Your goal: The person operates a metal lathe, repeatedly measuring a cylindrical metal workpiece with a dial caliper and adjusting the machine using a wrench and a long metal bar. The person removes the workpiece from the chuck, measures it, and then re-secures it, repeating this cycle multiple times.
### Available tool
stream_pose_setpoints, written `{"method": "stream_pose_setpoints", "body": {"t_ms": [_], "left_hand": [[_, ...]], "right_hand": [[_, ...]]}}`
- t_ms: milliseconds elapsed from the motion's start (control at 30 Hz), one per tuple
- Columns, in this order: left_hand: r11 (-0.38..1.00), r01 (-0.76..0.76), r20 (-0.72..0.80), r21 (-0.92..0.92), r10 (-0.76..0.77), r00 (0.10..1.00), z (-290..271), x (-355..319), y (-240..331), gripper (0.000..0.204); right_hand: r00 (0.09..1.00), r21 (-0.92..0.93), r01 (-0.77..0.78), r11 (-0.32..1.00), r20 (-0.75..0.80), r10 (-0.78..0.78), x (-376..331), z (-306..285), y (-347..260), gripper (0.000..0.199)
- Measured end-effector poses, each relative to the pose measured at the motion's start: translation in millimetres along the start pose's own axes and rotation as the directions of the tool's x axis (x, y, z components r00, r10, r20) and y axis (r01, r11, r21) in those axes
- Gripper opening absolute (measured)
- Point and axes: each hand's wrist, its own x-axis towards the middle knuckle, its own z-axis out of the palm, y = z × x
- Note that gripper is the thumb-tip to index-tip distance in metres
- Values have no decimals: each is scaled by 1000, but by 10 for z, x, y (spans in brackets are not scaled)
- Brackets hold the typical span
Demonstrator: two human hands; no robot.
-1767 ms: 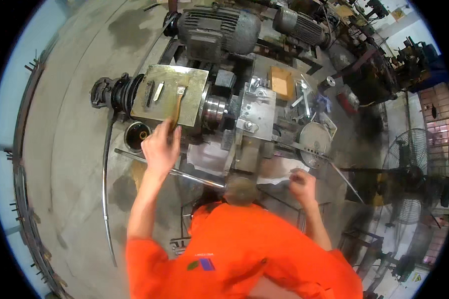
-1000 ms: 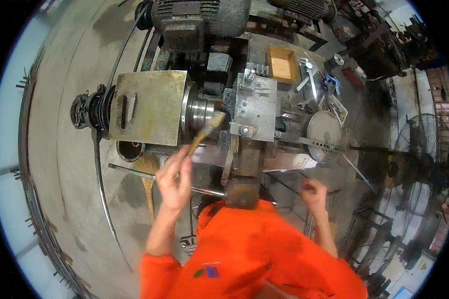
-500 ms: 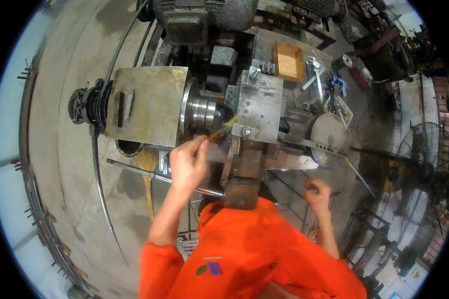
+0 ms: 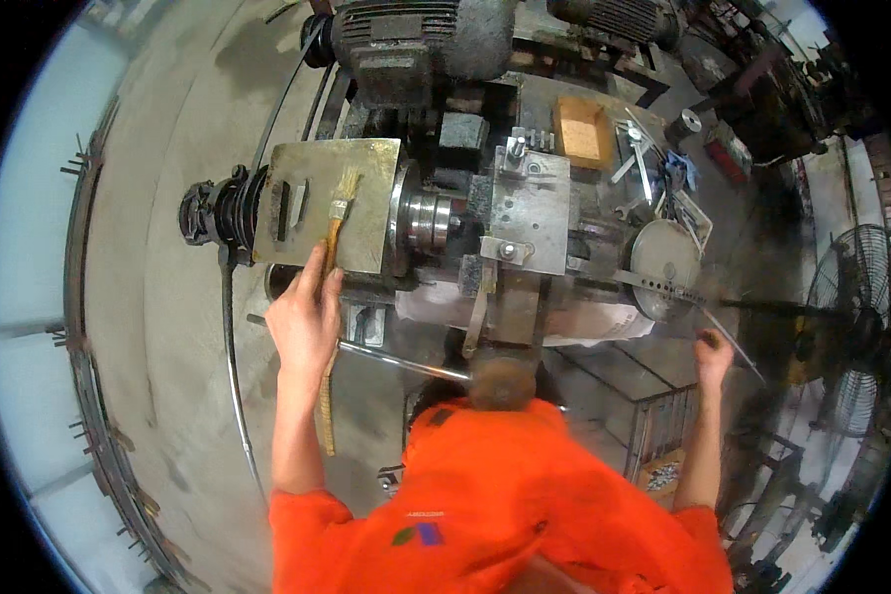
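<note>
My left hand (image 4: 305,322) is closed round the handle of a small flat paintbrush (image 4: 338,213). Its pale bristles point away from me, over the flat metal cover (image 4: 371,213) of the lathe-like machine. A ridged metal spindle (image 4: 429,220) sticks out to the right of that cover. Farther right is the metal tool block (image 4: 540,213) with bolts on it. My right hand (image 4: 711,358) is off to the right with curled fingers, near a thin rod (image 4: 735,342). Whatever those fingers hold, if anything, is hidden.
A long metal bar handle (image 4: 401,362) crosses in front of the machine. A round metal disc (image 4: 665,255) and a perforated strip lie to the right. Behind are a wooden box (image 4: 583,132), loose tools and a motor (image 4: 421,35). A fan (image 4: 851,287) stands far right.
My left hand has swung the brush left, from beside the tool block to over the metal cover. My right hand has moved right and away from my body. The whole view has shifted slightly.
</note>
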Motion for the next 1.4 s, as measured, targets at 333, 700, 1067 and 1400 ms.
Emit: {"method": "stream_pose_setpoints", "body": {"t_ms": [333,700,1067,1400], "left_hand": [[652,669,24,-357,-709,705,501,-1340,-1351,29],[993,34,397,116,-78,914,3097,-1823,-3227,32],[776,-391,746,494,-147,650,2099,-1008,-2229,25],[155,846,581,-511,-663,473,1073,-1595,-2298,46]], "right_hand": [[992,-729,64,682,122,37,634,-509,2364,60],[986,-678,-128,724,-8,167,-98,-247,2101,52],[976,-505,-206,838,-40,216,-548,-202,1911,49],[801,-661,-495,565,-94,591,-1337,-543,2475,35]]}}
